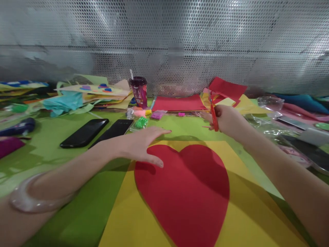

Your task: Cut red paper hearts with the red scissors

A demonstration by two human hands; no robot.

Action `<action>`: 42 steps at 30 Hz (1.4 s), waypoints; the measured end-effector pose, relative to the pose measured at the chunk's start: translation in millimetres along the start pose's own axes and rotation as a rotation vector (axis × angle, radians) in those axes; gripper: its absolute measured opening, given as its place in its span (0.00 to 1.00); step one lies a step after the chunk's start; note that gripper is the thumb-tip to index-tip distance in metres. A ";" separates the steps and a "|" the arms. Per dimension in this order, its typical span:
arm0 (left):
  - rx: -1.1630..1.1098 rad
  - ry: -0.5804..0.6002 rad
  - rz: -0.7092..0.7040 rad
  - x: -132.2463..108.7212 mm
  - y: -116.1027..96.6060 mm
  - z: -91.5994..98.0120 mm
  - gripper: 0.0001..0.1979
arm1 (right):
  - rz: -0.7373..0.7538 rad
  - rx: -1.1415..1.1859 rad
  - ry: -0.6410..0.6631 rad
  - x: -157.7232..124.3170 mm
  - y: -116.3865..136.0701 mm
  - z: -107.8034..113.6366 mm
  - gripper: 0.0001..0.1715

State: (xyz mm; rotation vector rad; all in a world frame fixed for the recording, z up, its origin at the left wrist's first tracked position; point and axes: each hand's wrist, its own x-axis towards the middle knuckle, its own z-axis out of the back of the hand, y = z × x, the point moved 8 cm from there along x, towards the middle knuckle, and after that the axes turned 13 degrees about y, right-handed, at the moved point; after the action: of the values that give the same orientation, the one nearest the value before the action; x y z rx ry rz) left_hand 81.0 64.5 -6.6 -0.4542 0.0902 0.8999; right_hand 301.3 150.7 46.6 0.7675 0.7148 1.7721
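L edge: purple item (10, 147) on green table (46, 137), dk blue item (19, 127) just behind it, ID unclear. Next, pale bangle (24, 202) on L forearm. Farther back, lt blue crumpled bag or sheet (63, 102), beside paper stack (117, 88) w/ small blue & purple blobs on top. In front of stack: blk phone (84, 133), then 2nd dk phone (117, 129), approx. parallel, latter partly hidden by L arm.

L hand (140, 144): fingers spread wide, nothing held, over heart's upper L lobe; contact w/ paper can't tell. Behind it, green packet (141, 122), then purple cup (139, 92) w/ lid + straw; purple packet (158, 114) to the R.

Ctr: red heart (183, 185) lies flat on yellow sheet (120, 206), bottom tip cut off by frame, arm shadows across. Behind, red sheet (178, 103) & tiny pink pc (181, 114) on table.

R hand (228, 118): raised past heart's upper R, fingers closed round handles of red scissors (214, 118), blades pointing up/away; blade gap unclear. Behind R hand, red paper (230, 87) + yellow scraps (253, 105). Far R: clear plastic (271, 103), blue sheet (304, 102), dk flat device (312, 156).
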 end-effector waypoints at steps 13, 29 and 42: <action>0.027 -0.020 0.012 5.2 12.8 -1.1 0.41 | -0.119 -0.138 0.659 -20.5 -3.9 -48.9 0.16; -1.091 -0.632 -0.061 2.0 54.6 30.9 0.25 | 0.144 0.327 0.196 -4.8 18.4 -7.0 0.14; -1.070 -0.578 0.050 11.9 62.7 21.0 0.17 | 0.105 0.336 0.153 -7.2 10.1 -8.0 0.16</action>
State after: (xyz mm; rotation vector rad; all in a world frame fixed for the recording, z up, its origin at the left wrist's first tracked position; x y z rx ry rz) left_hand 37.6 115.4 -12.3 -1.1543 -0.9547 1.0501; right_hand 291.3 140.0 48.2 0.9127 1.1118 1.8431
